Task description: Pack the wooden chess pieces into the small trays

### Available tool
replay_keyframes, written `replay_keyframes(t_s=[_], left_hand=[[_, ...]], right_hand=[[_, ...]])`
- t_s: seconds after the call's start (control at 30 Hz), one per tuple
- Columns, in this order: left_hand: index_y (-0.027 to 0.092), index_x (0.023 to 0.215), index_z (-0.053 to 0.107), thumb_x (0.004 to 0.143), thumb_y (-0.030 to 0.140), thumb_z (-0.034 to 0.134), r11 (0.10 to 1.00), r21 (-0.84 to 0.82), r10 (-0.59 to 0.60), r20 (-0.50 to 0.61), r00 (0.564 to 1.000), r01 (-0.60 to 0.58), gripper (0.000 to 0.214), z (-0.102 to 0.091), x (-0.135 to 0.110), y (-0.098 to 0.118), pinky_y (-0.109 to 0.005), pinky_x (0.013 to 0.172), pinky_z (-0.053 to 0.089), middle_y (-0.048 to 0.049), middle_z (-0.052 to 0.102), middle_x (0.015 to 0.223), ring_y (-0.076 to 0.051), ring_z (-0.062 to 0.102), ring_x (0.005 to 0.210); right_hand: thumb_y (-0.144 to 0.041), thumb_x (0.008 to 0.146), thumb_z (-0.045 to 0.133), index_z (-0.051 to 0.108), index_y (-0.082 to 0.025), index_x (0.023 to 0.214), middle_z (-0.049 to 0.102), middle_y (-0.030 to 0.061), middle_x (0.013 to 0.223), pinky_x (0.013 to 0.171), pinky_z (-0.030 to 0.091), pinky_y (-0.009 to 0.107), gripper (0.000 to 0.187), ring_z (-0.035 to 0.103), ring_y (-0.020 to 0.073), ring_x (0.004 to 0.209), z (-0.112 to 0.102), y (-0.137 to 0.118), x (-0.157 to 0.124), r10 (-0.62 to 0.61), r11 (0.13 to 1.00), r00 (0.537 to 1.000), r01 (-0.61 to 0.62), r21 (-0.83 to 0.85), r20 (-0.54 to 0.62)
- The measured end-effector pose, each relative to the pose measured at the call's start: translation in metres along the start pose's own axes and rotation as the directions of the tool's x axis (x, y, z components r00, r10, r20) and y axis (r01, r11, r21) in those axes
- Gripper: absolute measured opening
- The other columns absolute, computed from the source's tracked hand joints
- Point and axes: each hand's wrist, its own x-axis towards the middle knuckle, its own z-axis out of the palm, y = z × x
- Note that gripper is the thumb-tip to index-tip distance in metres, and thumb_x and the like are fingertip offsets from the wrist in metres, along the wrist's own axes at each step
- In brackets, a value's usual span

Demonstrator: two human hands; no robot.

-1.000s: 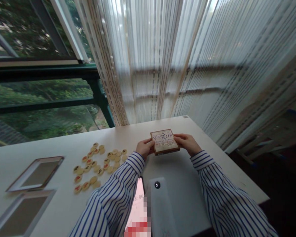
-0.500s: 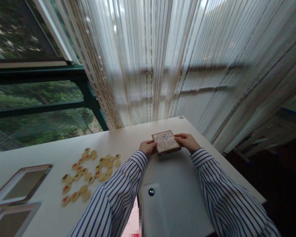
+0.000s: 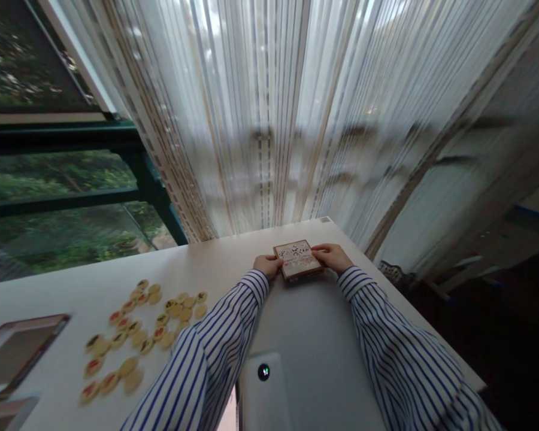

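A flat square box (image 3: 297, 260) with a printed lid and brown sides lies far out on the white table (image 3: 215, 257). My left hand (image 3: 268, 265) grips its left edge with curled fingers, and my right hand (image 3: 332, 256) grips its right edge. Both arms wear blue-and-white striped sleeves and are stretched forward. Several round cream game pieces (image 3: 139, 329) with red or black marks are scattered on the table to the left of my arms.
A shallow tray with a brown rim (image 3: 15, 350) lies at the left edge. A white device with a small light (image 3: 263, 386) sits near me. Sheer striped curtains (image 3: 269, 120) hang behind the table, and a window with green trees (image 3: 63, 203) is at the left.
My arms have reached further out and the box has gone away from me toward the table's far edge. The view has shifted, so the pieces and tray sit lower and further left.
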Motion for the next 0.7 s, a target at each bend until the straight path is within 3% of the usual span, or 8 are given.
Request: replay_keyframes(t_s=[0.23, 0.5, 0.6, 0.7], left_hand=[[0.008, 0.077, 0.069, 0.063, 0.014, 0.068, 0.982, 0.185, 0.044, -0.017, 0.999, -0.040, 0.015, 0.001, 0.008, 0.005, -0.021, 0.044, 0.045, -0.0087, 0.065, 0.058, -0.016, 0.060, 0.054], [0.008, 0.073, 0.068, 0.066, 0.025, 0.067, 0.856, 0.506, 0.053, 0.114, 0.992, -0.103, 0.018, -0.006, 0.017, 0.013, -0.027, 0.052, 0.049, -0.0121, 0.067, 0.064, -0.020, 0.064, 0.059], [0.010, 0.092, 0.065, 0.066, 0.027, 0.066, 0.778, 0.606, 0.128, 0.105, 0.986, -0.165, 0.032, -0.008, 0.017, 0.012, -0.030, 0.070, 0.050, -0.0136, 0.069, 0.086, -0.023, 0.064, 0.082], [0.016, 0.120, 0.050, 0.068, 0.028, 0.064, 0.695, 0.677, 0.232, 0.108, 0.967, -0.243, 0.055, -0.008, 0.013, 0.011, -0.031, 0.090, 0.041, -0.0117, 0.057, 0.119, -0.023, 0.053, 0.109]], right_hand=[[-0.010, 0.061, 0.066, 0.068, -0.011, 0.072, 0.064, 0.0010, 0.054, 0.049, 0.046, 0.020, 0.010, 0.058, 0.0104, 0.051, 0.001, 0.006, 0.014, -0.033, 0.995, 0.999, 0.032, -0.093, -0.015], [-0.013, 0.065, 0.064, 0.068, -0.010, 0.076, 0.066, 0.0022, 0.057, 0.051, 0.046, 0.019, 0.013, 0.059, 0.0108, 0.054, 0.000, 0.004, 0.014, -0.032, 0.977, 0.999, 0.033, -0.211, 0.008], [-0.014, 0.068, 0.061, 0.068, -0.009, 0.082, 0.067, 0.0045, 0.062, 0.052, 0.047, 0.020, 0.017, 0.061, 0.0117, 0.056, 0.001, 0.002, 0.013, -0.028, 0.961, 0.999, 0.032, -0.275, 0.018], [-0.017, 0.070, 0.059, 0.067, -0.009, 0.088, 0.069, 0.0065, 0.069, 0.053, 0.048, 0.021, 0.021, 0.062, 0.0130, 0.059, 0.001, 0.003, 0.014, -0.030, 0.935, 0.999, 0.040, -0.352, 0.034]])
